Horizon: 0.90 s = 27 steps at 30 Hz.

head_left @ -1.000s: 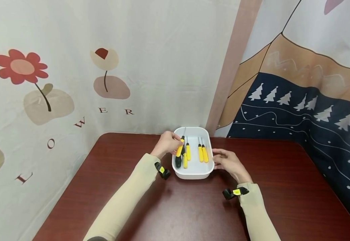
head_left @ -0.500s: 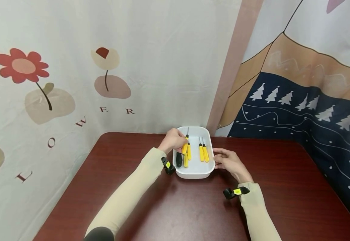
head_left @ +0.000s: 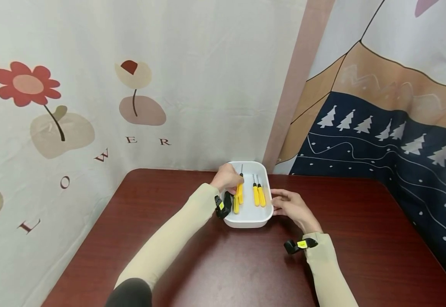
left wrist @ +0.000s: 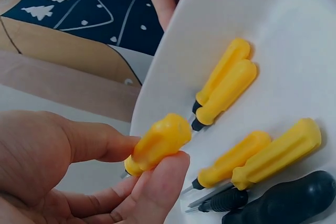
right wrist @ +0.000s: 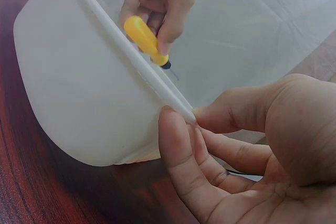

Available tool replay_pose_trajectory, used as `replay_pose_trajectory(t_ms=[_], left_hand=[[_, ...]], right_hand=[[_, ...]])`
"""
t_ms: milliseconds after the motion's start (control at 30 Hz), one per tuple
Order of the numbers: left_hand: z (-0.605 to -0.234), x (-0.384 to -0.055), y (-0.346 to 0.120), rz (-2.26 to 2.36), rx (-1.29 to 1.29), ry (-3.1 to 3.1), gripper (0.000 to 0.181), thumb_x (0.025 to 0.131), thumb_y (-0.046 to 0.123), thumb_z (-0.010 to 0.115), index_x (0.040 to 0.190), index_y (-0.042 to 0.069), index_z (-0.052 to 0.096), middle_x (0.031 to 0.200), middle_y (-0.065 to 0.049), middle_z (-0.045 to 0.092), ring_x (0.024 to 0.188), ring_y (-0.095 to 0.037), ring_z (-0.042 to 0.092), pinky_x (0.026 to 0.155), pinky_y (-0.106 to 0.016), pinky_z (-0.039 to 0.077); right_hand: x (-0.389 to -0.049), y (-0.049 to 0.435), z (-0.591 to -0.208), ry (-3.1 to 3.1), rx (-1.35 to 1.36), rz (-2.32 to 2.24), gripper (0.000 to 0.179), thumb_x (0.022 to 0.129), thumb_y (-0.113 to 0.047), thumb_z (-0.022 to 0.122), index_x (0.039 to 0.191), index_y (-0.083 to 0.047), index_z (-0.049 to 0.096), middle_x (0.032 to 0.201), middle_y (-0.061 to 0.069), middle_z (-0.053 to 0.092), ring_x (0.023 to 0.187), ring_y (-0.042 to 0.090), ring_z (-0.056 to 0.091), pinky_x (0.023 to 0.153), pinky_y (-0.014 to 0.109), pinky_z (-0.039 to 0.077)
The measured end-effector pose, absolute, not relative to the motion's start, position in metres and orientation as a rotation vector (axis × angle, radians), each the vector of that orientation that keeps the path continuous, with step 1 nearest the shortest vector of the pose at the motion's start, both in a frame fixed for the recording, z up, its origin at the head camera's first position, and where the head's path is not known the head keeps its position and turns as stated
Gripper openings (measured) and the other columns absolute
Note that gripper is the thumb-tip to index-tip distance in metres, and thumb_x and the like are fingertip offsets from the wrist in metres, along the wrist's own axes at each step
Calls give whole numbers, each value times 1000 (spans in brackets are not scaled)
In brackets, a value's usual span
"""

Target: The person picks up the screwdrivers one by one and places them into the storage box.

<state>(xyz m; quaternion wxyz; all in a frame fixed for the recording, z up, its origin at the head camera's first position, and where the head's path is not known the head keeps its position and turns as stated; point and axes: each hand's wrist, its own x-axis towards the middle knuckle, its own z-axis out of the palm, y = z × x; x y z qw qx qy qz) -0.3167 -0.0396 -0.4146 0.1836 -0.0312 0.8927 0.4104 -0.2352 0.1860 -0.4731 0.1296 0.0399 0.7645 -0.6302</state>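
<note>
My left hand (head_left: 226,177) is over the left part of a white plastic tub (head_left: 248,223). Between thumb and fingers it pinches the yellow handle of a small screwdriver (left wrist: 161,142), whose shaft points away toward the tub's far end. Inside the tub, a pair of yellow screwdrivers (left wrist: 228,93) lies side by side on the right. Two more yellow-handled screwdrivers (left wrist: 278,153) lie on the left, beside a black-handled screwdriver (left wrist: 291,198). My right hand (head_left: 292,207) grips the tub's right rim (right wrist: 157,86) with thumb outside view of the fingers' undersides.
The tub stands near the far edge of a dark red-brown table (head_left: 253,268). Behind the table hangs a pale printed curtain (head_left: 207,85), with a navy tree-patterned part (head_left: 361,149) on the right.
My left hand has moved right, further over the tub, carrying the yellow screwdriver with it. The right hand has stayed at the tub's rim.
</note>
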Motion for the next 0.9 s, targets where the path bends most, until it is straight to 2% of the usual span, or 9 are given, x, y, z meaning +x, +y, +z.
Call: replay_pose_trajectory(t_ms=[200,400,667,900], left_hand=[[-422,-326,-33,1118,-149,2500,33,92,9,72,119,-4,58,87,-11,56,56,-18,62,63,-32,66],[-425,-330,-29,1124,-155,2487,27,92,8,71,111,-4,56,81,-11,56,54,-20,63,68,-37,67],[-430,-336,-22,1034,-83,2520,17,92,6,69,101,-4,57,76,-10,59,47,-18,63,65,-34,67],[-433,-338,-13,973,-74,2532,19,92,5,68,104,-4,58,74,-12,59,50,-20,65,61,-32,66]], right_hand=[[-235,186,-473,2225,119,-1828,48,98,-6,60,146,0,52,115,21,67,81,18,68,77,27,65],[-235,187,-472,2221,120,-1833,48,98,-5,60,146,-1,52,115,21,67,80,18,68,76,27,65],[-235,187,-472,2212,125,-1838,48,98,-5,60,146,0,52,120,23,66,82,18,68,76,27,65],[-236,187,-474,2205,122,-1838,48,99,-5,60,146,0,52,122,23,65,81,17,69,76,27,66]])
